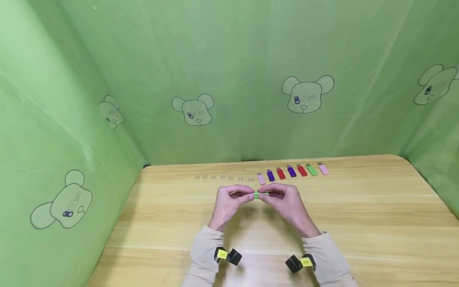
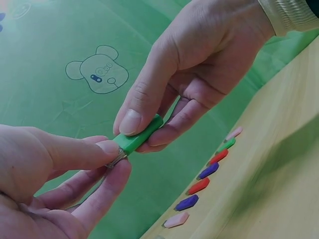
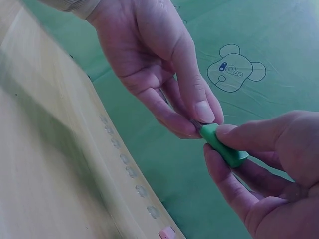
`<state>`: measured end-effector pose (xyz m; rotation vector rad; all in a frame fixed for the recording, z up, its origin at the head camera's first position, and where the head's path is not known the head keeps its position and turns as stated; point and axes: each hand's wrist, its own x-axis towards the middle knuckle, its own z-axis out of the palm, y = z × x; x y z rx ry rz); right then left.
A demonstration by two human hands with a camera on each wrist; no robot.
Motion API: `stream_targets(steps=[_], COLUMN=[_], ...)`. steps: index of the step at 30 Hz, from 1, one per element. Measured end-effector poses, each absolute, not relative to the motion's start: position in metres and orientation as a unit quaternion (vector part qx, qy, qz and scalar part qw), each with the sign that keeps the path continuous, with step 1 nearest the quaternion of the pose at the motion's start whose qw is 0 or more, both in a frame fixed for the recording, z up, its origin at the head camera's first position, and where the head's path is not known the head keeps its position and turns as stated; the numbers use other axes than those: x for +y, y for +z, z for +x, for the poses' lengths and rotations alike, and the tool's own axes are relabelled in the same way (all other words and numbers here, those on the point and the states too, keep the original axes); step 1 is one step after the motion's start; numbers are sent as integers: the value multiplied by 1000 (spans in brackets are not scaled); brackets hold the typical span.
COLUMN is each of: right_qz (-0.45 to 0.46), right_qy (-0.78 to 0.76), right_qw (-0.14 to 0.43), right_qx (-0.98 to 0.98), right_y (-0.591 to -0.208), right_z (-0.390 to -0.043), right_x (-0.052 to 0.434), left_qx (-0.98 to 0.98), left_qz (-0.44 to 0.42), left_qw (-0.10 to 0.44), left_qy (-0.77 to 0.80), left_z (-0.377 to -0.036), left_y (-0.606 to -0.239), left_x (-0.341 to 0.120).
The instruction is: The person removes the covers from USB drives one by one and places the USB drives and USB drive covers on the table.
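Note:
Above the table, both hands meet at a green USB flash drive. My right hand pinches its green body between thumb and fingers. At the other end, my left hand pinches the shiny metal plug with thumb and fingertips. Those fingertips cover most of the plug, and I cannot tell whether a clear cap sits on it. Beyond the hands lies a row of USB flash drives in pink, purple, red and green, among them a red one and a green one.
Several small clear caps lie in a line left of the drives, near the far edge of the wooden table. Green curtains printed with bear heads rise behind the table and along its sides.

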<state>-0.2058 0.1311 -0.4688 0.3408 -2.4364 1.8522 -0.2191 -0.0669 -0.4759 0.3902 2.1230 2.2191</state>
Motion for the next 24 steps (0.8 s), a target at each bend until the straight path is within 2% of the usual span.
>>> stream_targets(steps=[9,18,24], right_qz=[113,97,123], right_qy=[615,628,618], right_qw=[16,42,7], right_qx=[-780,-771,-777], right_y=[-465,-465,-462], right_z=[-206,-204,-206], right_x=[140,131,137], left_qx=[690,681,695], left_qz=[120,92,114], left_qw=[42,36,60], left_qy=[713,725,708], left_z=[-219,-220,-219], left_y=[-474,-471,-468], left_x=[-67,-70,-77])
